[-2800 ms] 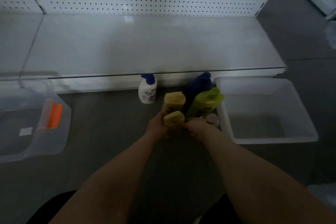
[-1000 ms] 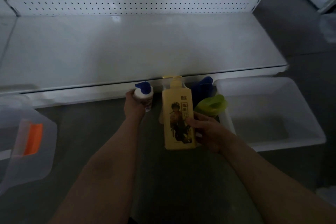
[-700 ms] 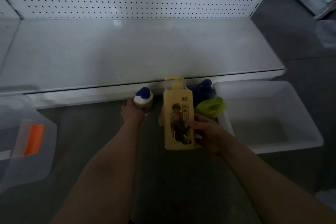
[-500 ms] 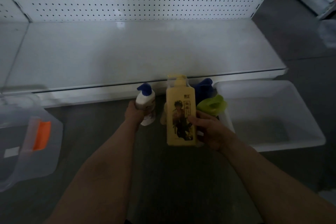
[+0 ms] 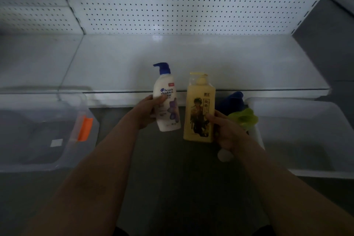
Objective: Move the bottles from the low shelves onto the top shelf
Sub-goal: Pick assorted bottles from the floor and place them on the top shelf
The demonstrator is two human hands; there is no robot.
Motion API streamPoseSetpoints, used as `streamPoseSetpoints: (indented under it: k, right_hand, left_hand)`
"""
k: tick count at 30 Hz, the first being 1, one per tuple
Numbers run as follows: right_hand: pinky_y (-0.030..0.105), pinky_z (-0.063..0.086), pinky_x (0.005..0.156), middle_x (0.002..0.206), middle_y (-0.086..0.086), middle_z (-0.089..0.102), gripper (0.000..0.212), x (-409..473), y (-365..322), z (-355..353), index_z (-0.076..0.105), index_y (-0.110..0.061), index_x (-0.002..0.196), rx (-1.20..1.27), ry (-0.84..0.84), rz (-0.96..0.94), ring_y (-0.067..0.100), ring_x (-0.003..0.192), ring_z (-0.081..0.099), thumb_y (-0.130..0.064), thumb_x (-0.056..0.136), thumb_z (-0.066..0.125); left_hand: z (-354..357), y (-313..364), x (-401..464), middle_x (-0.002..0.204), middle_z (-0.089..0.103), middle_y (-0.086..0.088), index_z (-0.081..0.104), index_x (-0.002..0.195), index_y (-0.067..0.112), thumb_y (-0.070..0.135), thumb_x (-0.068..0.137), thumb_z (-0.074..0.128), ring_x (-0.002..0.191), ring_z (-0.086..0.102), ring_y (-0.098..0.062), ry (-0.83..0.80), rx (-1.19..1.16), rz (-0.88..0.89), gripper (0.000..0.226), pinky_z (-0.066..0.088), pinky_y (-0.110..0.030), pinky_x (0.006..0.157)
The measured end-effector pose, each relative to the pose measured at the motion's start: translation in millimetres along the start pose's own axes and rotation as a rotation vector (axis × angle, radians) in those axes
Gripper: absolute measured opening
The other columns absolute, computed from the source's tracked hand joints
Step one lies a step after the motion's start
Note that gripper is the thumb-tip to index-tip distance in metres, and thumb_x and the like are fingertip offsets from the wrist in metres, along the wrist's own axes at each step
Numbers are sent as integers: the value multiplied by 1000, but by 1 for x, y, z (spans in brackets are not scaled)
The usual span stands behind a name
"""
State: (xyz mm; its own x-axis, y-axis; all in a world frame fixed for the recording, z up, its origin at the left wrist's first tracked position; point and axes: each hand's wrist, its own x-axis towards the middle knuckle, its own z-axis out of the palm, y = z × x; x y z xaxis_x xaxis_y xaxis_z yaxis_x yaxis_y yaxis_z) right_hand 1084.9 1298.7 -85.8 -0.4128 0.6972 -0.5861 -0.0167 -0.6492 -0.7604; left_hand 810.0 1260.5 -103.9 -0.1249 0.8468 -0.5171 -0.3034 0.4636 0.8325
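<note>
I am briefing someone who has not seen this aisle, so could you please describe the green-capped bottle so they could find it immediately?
Start at the white shelf under the pegboard, then drop to the floor at its front edge, beside the clear bin on the right. The green-capped bottle stands there, just behind the right hand. Its lime-green cap sets it apart from the dark blue bottle beside it.

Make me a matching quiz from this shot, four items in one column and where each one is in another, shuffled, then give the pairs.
Things
1. white bottle with blue pump
2. yellow bottle
3. green-capped bottle
4. orange latch

Places
A. on the clear bin at the left
B. held up in the right hand
C. low down beside the white tub at the right
D. held up in the left hand

Pairs: 1-D, 2-B, 3-C, 4-A
</note>
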Motion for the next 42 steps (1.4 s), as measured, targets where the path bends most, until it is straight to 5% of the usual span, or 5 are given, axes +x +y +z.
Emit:
streamPoseSetpoints:
  k: [8,14,23,31,42]
  right_hand:
    - [61,47,103,130,8,70,42,11,-4,15,63,-29,135,61,-82,-8,34,122,63,-22,94,66]
    - [55,52,93,131,7,69,40,19,-7,18,65,-29,132,57,-78,-9,33,125,61,-21,93,67]
    - [58,48,102,134,6,67,44,-2,-24,12,59,-28,139,110,-68,-14,30,124,64,-20,97,59]
    - [61,46,106,128,11,71,38,-77,-98,39,60,-18,135,87,-19,48,32,119,67,-20,96,61]
    - [66,43,107,125,13,71,49,-228,-252,93,58,-19,135,-15,11,103,37,119,65,-23,89,71]
  left_hand:
    - [1,14,-27,120,69,-13,62,124,10,43,75,73,113,64,-31,11,33,-38,61,53,-45,88]
    - [6,6,-27,124,69,-16,58,132,9,49,71,80,118,64,-36,10,-71,-57,77,46,-59,103]
    - [24,29,-28,115,71,-16,60,125,6,12,96,58,110,67,-33,-49,-93,-84,30,55,-48,91]
    - [49,96,-98,120,68,-21,58,129,3,17,85,66,109,68,-36,-25,-181,-160,47,60,-44,77]
    - [99,268,-233,107,70,-21,64,118,5,10,94,61,96,70,-35,-4,-179,-118,25,59,-48,78]
